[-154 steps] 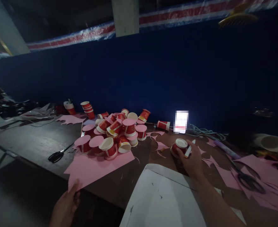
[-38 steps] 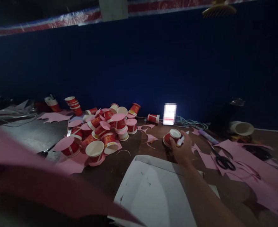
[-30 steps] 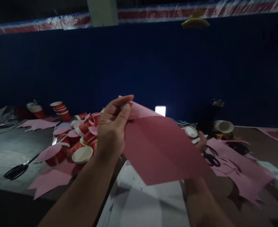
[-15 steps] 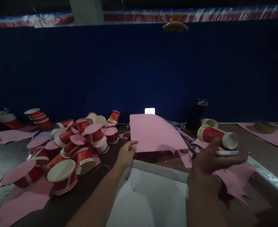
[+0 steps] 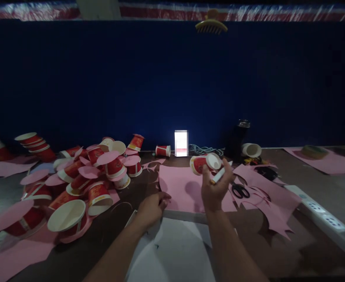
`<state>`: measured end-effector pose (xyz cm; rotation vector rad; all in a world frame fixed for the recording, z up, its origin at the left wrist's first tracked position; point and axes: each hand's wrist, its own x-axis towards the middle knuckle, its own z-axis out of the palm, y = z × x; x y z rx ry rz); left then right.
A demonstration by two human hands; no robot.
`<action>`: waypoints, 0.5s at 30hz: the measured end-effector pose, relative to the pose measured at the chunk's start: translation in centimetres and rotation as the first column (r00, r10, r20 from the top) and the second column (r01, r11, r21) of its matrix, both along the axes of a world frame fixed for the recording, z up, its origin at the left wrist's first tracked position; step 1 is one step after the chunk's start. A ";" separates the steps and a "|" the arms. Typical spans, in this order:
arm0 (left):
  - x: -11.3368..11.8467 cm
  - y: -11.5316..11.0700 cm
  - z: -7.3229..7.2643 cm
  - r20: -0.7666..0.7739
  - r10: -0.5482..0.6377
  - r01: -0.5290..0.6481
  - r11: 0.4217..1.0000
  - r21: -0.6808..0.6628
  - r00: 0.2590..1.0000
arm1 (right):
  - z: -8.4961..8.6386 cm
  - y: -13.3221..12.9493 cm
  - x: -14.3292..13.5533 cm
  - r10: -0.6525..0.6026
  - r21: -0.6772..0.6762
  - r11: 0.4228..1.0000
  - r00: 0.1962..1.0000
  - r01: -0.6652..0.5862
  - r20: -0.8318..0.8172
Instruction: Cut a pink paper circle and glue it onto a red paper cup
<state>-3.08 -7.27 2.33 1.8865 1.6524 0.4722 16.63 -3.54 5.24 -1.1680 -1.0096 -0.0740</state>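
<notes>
My right hand [image 5: 215,190] is raised over the table and grips a red paper cup [image 5: 203,163] lying on its side, together with a white marker [image 5: 220,174] between the fingers. A pink paper sheet [image 5: 181,187] lies flat on the dark table [image 5: 281,243] under that hand. My left hand [image 5: 153,206] rests on the near left corner of the pink sheet, fingers pressing its edge. A white board [image 5: 172,254] lies just in front of me, below both arms.
A heap of red paper cups [image 5: 81,184], several capped with pink discs, covers the left of the table. Black scissors [image 5: 240,190] and pink offcuts [image 5: 266,199] lie to the right. A lit phone [image 5: 181,143], a dark bottle [image 5: 238,137] and a white power strip [image 5: 322,215] are nearby.
My left hand pulled a pink sheet from the left, carried it through the air and laid it flat mid-table. My right hand lifted the cup and marker off the table.
</notes>
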 end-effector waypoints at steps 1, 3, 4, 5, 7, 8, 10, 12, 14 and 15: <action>0.0 0.1 -0.1 -0.010 0.003 -0.003 1.000 0.001 1.000 | 0.0 0.0 -0.4 0.006 -0.011 1.000 1.000 -0.006 0.009; -0.1 0.4 -0.1 -0.036 0.032 -0.032 0.999 -0.003 0.999 | -0.4 0.3 -1.2 0.013 -0.041 0.999 1.000 -0.013 0.022; -0.1 0.6 0.0 -0.047 0.046 -0.046 0.999 -0.010 0.998 | -0.8 0.5 -1.5 0.020 -0.053 0.998 1.000 -0.018 0.023; -0.2 0.9 0.1 -0.062 0.064 -0.065 0.998 -0.013 0.996 | -1.2 0.8 -1.8 0.024 -0.061 0.998 1.000 -0.023 0.017; -0.4 1.5 0.5 -0.124 0.134 -0.133 0.991 0.018 0.983 | -2.2 1.4 -2.3 0.031 -0.072 0.997 0.999 -0.032 -0.005; -0.5 1.9 0.7 -0.178 0.178 -0.171 0.984 0.052 0.968 | -2.7 1.6 -2.4 0.032 -0.077 0.996 0.999 -0.033 -0.012; -0.7 2.9 1.1 -0.322 0.238 -0.211 0.970 0.118 0.916 | -3.5 2.0 -2.6 0.031 -0.081 0.996 0.999 -0.032 -0.007; -0.8 4.0 1.1 -0.433 0.212 -0.181 0.977 0.111 0.876 | -4.1 2.1 -2.6 0.036 -0.078 0.996 0.999 -0.034 0.021; -0.8 5.0 0.9 -0.439 0.165 -0.153 0.986 0.064 0.883 | -4.5 2.1 -2.5 0.049 -0.078 0.996 0.998 -0.046 0.040; -0.7 5.4 0.7 -0.409 0.151 -0.143 0.988 0.049 0.900 | -4.6 2.1 -2.4 0.057 -0.081 0.995 0.997 -0.054 0.043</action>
